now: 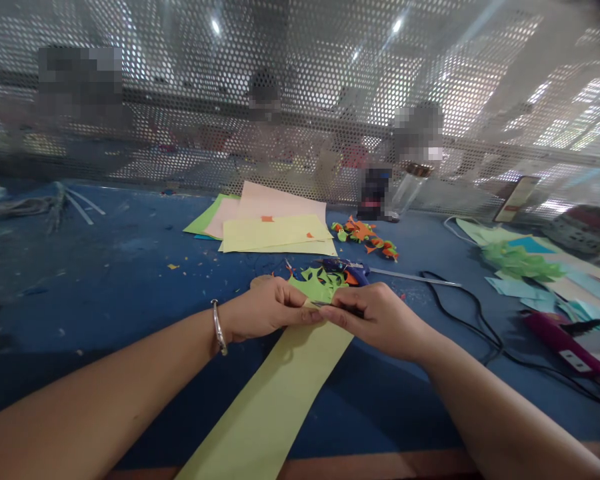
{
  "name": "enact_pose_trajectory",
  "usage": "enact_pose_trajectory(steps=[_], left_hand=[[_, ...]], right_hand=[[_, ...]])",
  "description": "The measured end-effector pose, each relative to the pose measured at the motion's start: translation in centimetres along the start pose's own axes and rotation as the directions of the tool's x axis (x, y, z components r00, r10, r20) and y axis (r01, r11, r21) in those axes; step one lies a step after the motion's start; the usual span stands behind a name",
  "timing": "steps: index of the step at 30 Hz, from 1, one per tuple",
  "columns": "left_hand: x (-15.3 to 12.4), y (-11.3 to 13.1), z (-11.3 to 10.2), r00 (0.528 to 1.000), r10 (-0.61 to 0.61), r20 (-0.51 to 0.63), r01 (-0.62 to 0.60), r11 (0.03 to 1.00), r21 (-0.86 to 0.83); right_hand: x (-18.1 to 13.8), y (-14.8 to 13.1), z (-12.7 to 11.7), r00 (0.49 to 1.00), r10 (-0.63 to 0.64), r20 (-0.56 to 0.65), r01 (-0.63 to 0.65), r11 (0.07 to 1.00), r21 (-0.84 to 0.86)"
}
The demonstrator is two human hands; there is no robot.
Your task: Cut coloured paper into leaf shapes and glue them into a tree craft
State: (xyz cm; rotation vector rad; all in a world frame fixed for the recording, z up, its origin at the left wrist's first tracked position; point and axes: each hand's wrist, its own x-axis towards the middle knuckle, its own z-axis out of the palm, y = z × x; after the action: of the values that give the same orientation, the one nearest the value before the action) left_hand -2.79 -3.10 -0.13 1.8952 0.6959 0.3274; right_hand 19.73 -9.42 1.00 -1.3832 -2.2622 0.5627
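A long light-green paper strip [275, 393] runs from the table's near edge up to my hands. My left hand [263, 310], with a metal bangle on the wrist, pinches the strip's far end. My right hand [375, 317] is closed too, fingertips meeting the left hand's at the strip, with something dark and thin under its fingers that I cannot make out. Just behind my hands lies a green paper cut-out with leaf-shaped holes [320, 283].
A stack of yellow, pink and green sheets [270, 230] lies further back. Orange-green paper bits [365, 237], a blue glue gun [347, 268], a black cable [473, 307], a purple tool [565, 340] and teal-green paper scraps [523, 263] lie to the right. A perforated metal screen [300, 100] closes the back, people behind it.
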Motion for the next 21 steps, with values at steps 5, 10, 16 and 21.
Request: enact_pose_trajectory(steps=[5, 10, 16, 21], left_hand=[[-0.04, 0.23, -0.01, 1.000, 0.020, -0.009, -0.020, 1.000, 0.015], [0.03, 0.47, 0.02, 0.999, 0.024, 0.033, -0.023, 0.999, -0.030], [-0.04, 0.25, 0.05, 0.999, 0.025, 0.037, -0.024, 0.999, -0.030], [-0.03, 0.46, 0.09, 0.999, 0.018, 0.042, -0.015, 0.998, -0.057]], right_hand=[[-0.11, -0.13, -0.11, 1.000, -0.003, 0.012, 0.003, 1.000, 0.010], [-0.07, -0.28, -0.25, 1.000, -0.009, 0.017, 0.009, 1.000, 0.002], [-0.05, -0.47, -0.33, 1.000, -0.025, 0.017, 0.025, 1.000, -0.009], [-0.11, -0.55, -0.36, 0.999, -0.023, 0.022, 0.024, 1.000, -0.018]])
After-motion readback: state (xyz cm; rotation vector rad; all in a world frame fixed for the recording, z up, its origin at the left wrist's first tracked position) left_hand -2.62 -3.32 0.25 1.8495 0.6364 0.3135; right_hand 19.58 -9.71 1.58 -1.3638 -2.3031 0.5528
